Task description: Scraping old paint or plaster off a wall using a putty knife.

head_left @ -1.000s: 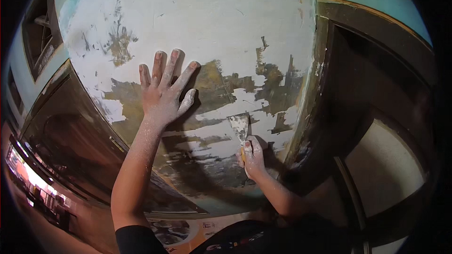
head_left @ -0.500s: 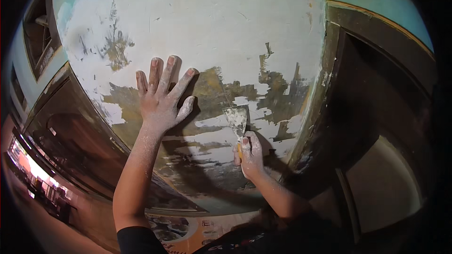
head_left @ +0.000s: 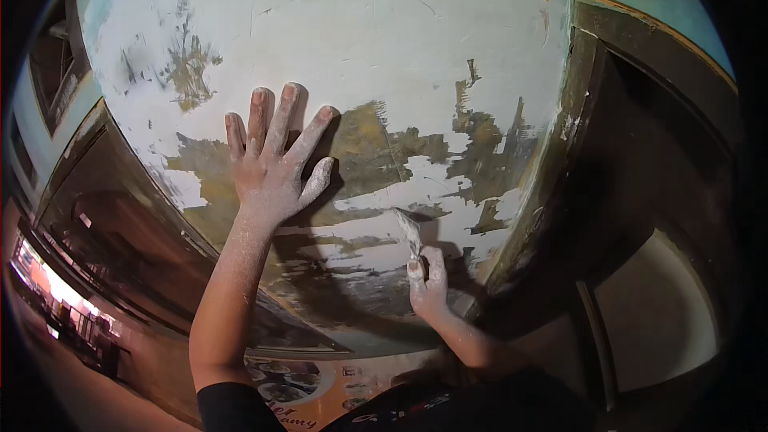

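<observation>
My left hand (head_left: pixel 276 164), dusted with white powder, lies flat on the wall with its fingers spread. To its lower right, my right hand (head_left: pixel 430 284) is closed round the handle of a putty knife (head_left: pixel 409 232). The knife's blade is smeared with white and points up and to the left, turned nearly edge-on. Its tip is at a white strip of the wall; whether it touches cannot be made out. Most of the handle is hidden by my fingers. The wall (head_left: pixel 352 32) is coated white above, with ragged brown-olive bare patches (head_left: pixel 360 140) around and between my hands.
A dark doorway with a worn wooden frame (head_left: pixel 580 88) stands on the right. Dark panelled woodwork (head_left: pixel 136 208) lies on the left, with a bright opening (head_left: pixel 56 280) beyond it. Below the wall is an orange printed sheet (head_left: pixel 320 392).
The putty knife has moved down a little, and its blade has turned from face-on to nearly edge-on. My left hand stays pressed on the same spot. The view has shifted slightly.
</observation>
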Demonstrator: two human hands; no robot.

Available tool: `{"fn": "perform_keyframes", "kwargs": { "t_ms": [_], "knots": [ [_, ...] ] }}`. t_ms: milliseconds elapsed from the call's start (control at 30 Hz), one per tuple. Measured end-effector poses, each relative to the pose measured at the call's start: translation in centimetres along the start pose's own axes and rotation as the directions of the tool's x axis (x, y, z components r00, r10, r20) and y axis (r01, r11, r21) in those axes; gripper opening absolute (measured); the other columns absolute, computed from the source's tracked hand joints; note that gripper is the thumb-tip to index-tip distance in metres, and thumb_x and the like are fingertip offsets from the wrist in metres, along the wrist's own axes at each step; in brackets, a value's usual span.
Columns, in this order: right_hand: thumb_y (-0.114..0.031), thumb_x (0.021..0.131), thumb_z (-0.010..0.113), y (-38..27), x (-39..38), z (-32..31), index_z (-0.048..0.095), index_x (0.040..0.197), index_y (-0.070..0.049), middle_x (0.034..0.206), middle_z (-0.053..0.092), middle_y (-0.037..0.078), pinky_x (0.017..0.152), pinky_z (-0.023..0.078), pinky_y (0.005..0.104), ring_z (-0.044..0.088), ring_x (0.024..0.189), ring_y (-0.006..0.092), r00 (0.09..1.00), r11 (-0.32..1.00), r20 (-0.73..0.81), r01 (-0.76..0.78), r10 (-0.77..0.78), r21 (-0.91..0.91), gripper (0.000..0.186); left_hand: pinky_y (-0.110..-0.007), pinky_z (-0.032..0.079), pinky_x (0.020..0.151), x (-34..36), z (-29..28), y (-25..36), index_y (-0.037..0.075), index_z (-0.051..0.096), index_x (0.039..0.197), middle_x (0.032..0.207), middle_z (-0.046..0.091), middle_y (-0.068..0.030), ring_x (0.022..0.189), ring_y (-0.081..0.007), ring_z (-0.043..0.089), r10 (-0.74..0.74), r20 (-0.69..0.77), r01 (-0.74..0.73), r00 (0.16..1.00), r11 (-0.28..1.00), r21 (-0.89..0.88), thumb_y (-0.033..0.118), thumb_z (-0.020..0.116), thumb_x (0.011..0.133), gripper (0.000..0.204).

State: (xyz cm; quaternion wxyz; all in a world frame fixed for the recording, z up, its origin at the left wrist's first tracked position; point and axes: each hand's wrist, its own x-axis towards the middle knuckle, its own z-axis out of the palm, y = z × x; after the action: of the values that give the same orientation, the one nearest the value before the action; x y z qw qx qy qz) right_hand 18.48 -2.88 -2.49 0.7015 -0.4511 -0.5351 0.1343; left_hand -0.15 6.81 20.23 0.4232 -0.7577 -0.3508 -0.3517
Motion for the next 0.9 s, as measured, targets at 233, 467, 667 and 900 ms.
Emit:
{"fn": "perform_keyframes", "kwargs": {
  "t_ms": [233, 467, 667, 900],
  "knots": [
    [-0.025, 0.099, 0.048, -4.1, 4.0, 0.9, 0.046, 0.103, -0.005, 0.076, 0.049, 0.003, 0.049, 0.038, 0.023, 0.043, 0.056, 0.0073, 0.978, 0.916, 0.057, -0.207, 0.199, 0.344, 0.021, -0.059, 0.011, 0.111, 0.3, -0.3, 0.2, 0.043, 0.043, 0.138, 0.155, 0.023, -0.0028, 0.143, -0.0313, 0.019, 0.025, -0.031, -0.025, 0.999, 1.0, 0.003, 0.046, 0.064, 0.077, 0.064],
    [-0.028, 0.099, 0.047, -1.5, 0.6, -0.2, 0.047, 0.103, -0.006, 0.073, 0.053, 0.003, 0.045, 0.036, 0.0213, 0.043, 0.052, 0.0056, 0.909, 0.775, 0.17, -0.413, 0.38, 0.479, 0.023, -0.059, 0.01, 0.112, 0.6, -0.2, 0.9, 0.044, 0.043, 0.138, 0.155, 0.023, -0.0011, 0.143, -0.03, 0.018, 0.013, -0.031, -0.015, 0.999, 0.999, -0.05, 0.045, 0.064, 0.078, 0.063],
    [-0.026, 0.099, 0.047, -3.7, 2.7, 0.7, 0.047, 0.104, -0.005, 0.074, 0.054, 0.003, 0.047, 0.037, 0.022, 0.042, 0.052, 0.0047, 0.943, 0.85, 0.163, -0.332, 0.29, 0.409, 0.021, -0.06, 0.013, 0.111, 0.3, -0.5, 0.2, 0.045, 0.044, 0.136, 0.154, 0.025, -0.0001, 0.143, -0.0293, 0.019, 0.016, -0.036, -0.018, 0.999, 0.999, -0.048, 0.043, 0.065, 0.077, 0.063],
    [-0.013, 0.092, 0.057, -3.7, 2.7, 1.3, 0.051, 0.097, -0.003, 0.079, 0.048, 0.005, 0.063, 0.041, 0.0281, 0.045, 0.067, 0.0125, 0.988, 0.996, -0.132, 0.084, -0.083, 0.0, 0.013, -0.059, 0.013, 0.111, 0.2, -0.5, 0.4, 0.044, 0.044, 0.137, 0.154, 0.025, 0.0005, 0.143, -0.0291, 0.019, 0.013, -0.04, -0.014, 0.999, 0.999, -0.033, 0.045, 0.065, 0.077, 0.063]
  ]
}}
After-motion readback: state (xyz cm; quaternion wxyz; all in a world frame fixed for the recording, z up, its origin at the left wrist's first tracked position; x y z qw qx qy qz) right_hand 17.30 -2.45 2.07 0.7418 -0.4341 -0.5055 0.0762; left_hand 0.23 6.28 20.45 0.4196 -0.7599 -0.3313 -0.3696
